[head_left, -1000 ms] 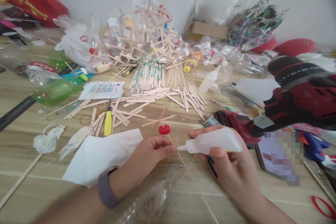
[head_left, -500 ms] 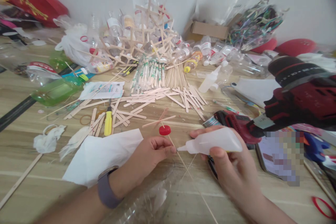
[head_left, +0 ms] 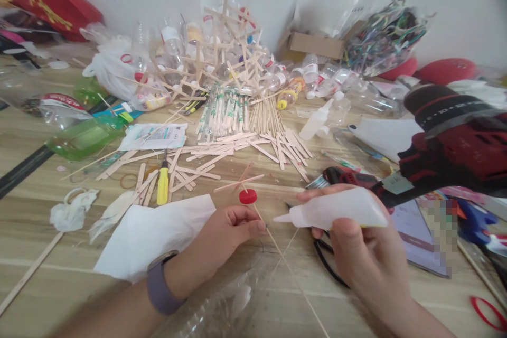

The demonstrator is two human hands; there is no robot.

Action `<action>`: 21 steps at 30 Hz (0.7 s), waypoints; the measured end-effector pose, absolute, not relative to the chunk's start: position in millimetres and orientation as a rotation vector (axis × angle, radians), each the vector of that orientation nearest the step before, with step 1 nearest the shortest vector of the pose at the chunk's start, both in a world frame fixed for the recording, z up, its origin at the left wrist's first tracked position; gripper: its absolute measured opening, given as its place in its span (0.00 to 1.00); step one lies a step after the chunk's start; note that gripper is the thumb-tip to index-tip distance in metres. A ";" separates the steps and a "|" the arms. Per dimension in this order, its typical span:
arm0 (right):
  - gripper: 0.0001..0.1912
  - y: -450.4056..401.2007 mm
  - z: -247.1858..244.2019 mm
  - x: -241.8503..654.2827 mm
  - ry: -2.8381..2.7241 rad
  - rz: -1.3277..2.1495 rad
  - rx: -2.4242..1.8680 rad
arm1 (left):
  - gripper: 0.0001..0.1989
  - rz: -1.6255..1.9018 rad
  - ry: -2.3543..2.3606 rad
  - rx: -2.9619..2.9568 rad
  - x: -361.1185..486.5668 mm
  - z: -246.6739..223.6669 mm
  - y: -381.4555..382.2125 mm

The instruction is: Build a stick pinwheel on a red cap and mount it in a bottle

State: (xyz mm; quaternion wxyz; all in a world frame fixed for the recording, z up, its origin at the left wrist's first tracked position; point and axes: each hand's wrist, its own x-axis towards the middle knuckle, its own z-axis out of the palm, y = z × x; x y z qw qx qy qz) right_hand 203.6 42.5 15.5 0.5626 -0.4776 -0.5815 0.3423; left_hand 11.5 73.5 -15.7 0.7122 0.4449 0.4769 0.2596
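My left hand (head_left: 237, 229), with a watch on the wrist, pinches a thin wooden skewer (head_left: 291, 272). A red bottle cap (head_left: 248, 197) sits on the skewer just above my fingers, and crossed craft sticks (head_left: 238, 184) show at its far end. The skewer slants down toward the lower right. In my right hand (head_left: 356, 248) is a white squeeze glue bottle (head_left: 332, 210), held almost level. Its nozzle points left at the skewer, a small gap apart from it. Under my hands lies a clear plastic bottle (head_left: 222, 301), partly hidden by my left arm.
A red power drill (head_left: 455, 142) stands close on the right, beside a phone (head_left: 420, 243) and black-handled scissors (head_left: 327, 264). Loose craft sticks (head_left: 206, 169), a yellow screwdriver (head_left: 162, 185) and white paper (head_left: 154, 232) lie ahead and left. Plastic bottles (head_left: 172, 42) pile up behind.
My right hand has drawn the glue bottle to the right, so its nozzle has come away from the skewer. The left hand, skewer and red cap have hardly moved.
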 end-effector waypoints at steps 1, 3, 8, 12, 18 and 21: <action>0.12 41.2 16.2 203.1 -1.363 0.817 -1.127 | 0.15 0.574 1.061 0.990 11.3 -16.6 73.4; 0.13 39.0 16.5 201.4 -1.362 0.832 -1.122 | 0.14 0.575 1.059 1.001 11.3 -17.9 73.3; 0.14 39.0 14.7 196.4 -1.413 0.814 -1.149 | 0.15 0.584 1.046 0.998 11.8 -19.0 73.5; 0.13 40.3 12.5 196.1 -1.432 0.812 -1.157 | 0.17 0.582 1.052 0.991 12.2 -17.8 73.5; 0.12 41.4 8.6 197.4 -1.439 0.808 -1.168 | 0.17 0.570 1.052 0.990 12.0 -16.0 72.8; 0.11 42.2 7.0 197.2 -1.424 0.827 -1.167 | 0.16 0.566 1.053 0.987 11.7 -15.5 72.6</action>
